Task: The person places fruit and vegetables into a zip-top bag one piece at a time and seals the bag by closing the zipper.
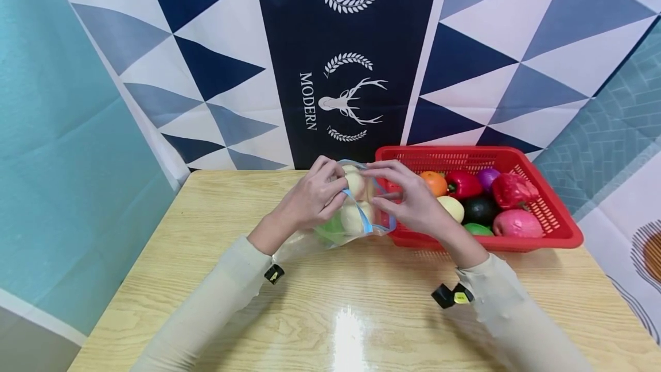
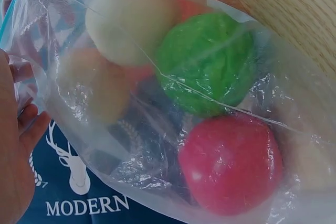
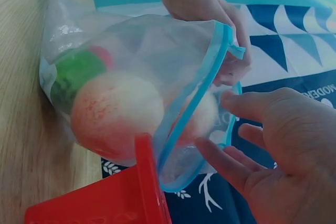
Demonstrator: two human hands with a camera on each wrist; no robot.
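A clear zip bag (image 1: 366, 224) with a blue-edged mouth lies at the back of the table, its mouth spread toward the right. My left hand (image 1: 321, 193) grips the bag's edge with curled fingers. My right hand (image 1: 410, 197) is at the mouth, thumb and fingers apart, fingertips right at the blue rim (image 3: 181, 124). Inside are two pale, peach-like fruits (image 3: 121, 111), one large beside the mouth. Deeper in, the left wrist view shows a green ball-shaped piece (image 2: 207, 66) and a pinkish-red round one (image 2: 231, 163) through the film.
Right beside the bag stands a red plastic basket (image 1: 565, 228). It holds an orange (image 1: 434, 182), a red pepper (image 1: 463, 183), a dark oval piece (image 1: 480, 211), a pink fruit (image 1: 517, 224) and several others. A patterned cloth (image 1: 351, 154) hangs behind the wooden table (image 1: 310, 314).
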